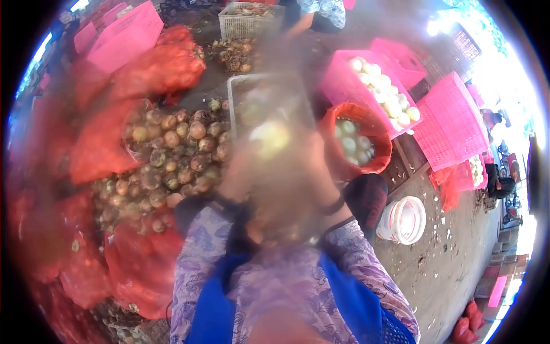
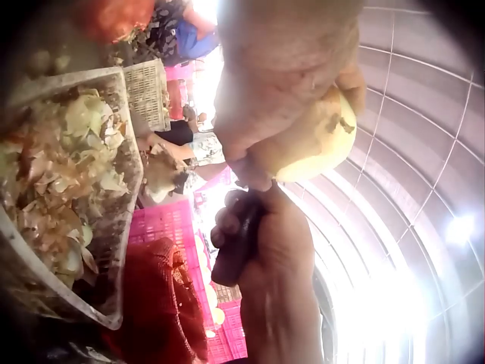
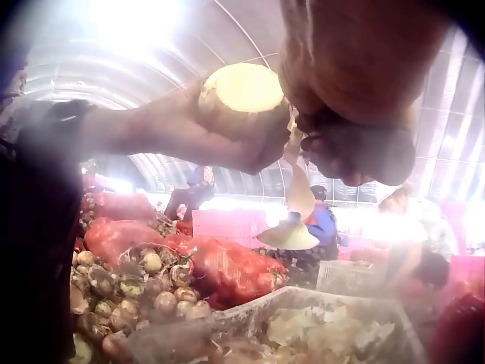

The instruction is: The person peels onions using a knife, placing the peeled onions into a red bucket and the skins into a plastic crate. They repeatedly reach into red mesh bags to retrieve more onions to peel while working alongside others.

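My left hand (image 2: 288, 83) grips a partly peeled onion (image 2: 326, 144), its pale flesh bare on one side and brown skin left in patches. In the right wrist view the same onion (image 3: 246, 87) shows a broad pale face. Close against it, my right hand (image 3: 356, 76) holds a tool by its dark rounded handle (image 3: 386, 155); its working end is hidden. A strip of peel (image 3: 297, 197) hangs down between the hands. Below them stands a pale crate (image 2: 125, 189) of onion skins. Haze blurs both hands in the head view.
Unpeeled onions (image 1: 177, 137) heap at the left beside red mesh sacks (image 1: 137, 264). At the right are a red-rimmed container (image 1: 384, 152) of peeled onions, a pink crate (image 1: 344, 80) of more, and a white bucket (image 1: 389, 221). Another person (image 2: 201, 148) sits beyond the crate.
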Motion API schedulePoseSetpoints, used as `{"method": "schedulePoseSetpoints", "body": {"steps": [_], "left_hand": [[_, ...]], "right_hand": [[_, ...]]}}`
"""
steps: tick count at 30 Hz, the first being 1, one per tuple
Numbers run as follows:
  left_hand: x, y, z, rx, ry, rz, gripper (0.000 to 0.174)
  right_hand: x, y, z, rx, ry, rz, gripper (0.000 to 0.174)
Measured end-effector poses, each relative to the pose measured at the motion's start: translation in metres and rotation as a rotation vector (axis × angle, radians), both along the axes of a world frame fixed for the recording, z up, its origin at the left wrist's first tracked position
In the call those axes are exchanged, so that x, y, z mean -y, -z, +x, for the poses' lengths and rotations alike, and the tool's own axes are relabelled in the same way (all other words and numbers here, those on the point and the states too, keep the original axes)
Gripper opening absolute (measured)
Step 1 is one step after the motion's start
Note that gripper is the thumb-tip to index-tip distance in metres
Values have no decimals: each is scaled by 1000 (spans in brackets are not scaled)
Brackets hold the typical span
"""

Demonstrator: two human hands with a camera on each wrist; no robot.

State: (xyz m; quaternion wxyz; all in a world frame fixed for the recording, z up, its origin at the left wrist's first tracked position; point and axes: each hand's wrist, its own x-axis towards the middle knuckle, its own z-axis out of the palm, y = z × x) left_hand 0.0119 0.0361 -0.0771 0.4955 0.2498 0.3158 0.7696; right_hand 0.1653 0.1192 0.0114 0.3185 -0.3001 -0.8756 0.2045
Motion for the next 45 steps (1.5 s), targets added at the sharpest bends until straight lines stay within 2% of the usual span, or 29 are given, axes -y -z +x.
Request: {"method": "schedulePoseSetpoints", "body": {"steps": [7, 10, 14, 15, 16, 18, 20, 21, 23, 26, 27, 29, 32, 33, 37, 43, 45], "left_hand": [[4, -5, -2, 47, 43, 35, 67], [3, -30, 3, 159, 112, 163, 67], [7, -15, 9, 176, 64, 78, 64], [7, -10, 10, 178, 64, 78, 63], [4, 12, 9, 24, -8, 6, 63], [5, -1, 14, -132, -77, -52, 62], [13, -29, 16, 45, 34, -23, 60], [7, -20, 13, -39, 22, -31, 58], [10, -33, 16, 24, 27, -37, 58], [13, -41, 18, 81, 36, -52, 60], [13, -42, 17, 71, 42, -58, 62], [6, -23, 9, 58, 49, -38, 64], [4, -34, 7, 35, 76, 42, 68], [4, -40, 8, 28, 110, 101, 70], [6, -9, -1, -94, -59, 8, 72], [9, -17, 0, -86, 6, 0, 78], [7, -13, -2, -183, -18, -18, 79]], "right_hand": [[5, 4, 6, -22, 12, 36, 42], [13, 6, 7, -17, -8, 65, 42], [18, 9, 11, 12, -48, 110, 43], [18, 8, 13, 23, -58, 132, 43], [17, 9, 16, 34, -66, 157, 43], [18, 11, 21, 50, -63, 231, 44], [18, 14, 25, 31, -29, 338, 44], [18, 14, 25, 16, -4, 384, 44], [20, 13, 26, -42, 26, 487, 46], [20, 6, 32, 102, 0, 361, 50], [33, -44, 38, 70, -95, 33, 48], [36, -65, 38, 34, -193, -294, 45], [15, -7, 17, 104, -131, 129, 22], [12, 0, 12, 108, -110, 175, 22], [11, 2, 11, 77, -67, 103, 21], [-4, -2, 0, 6, 4, -63, 19], [-5, -1, -4, -20, 15, -109, 19]]}}
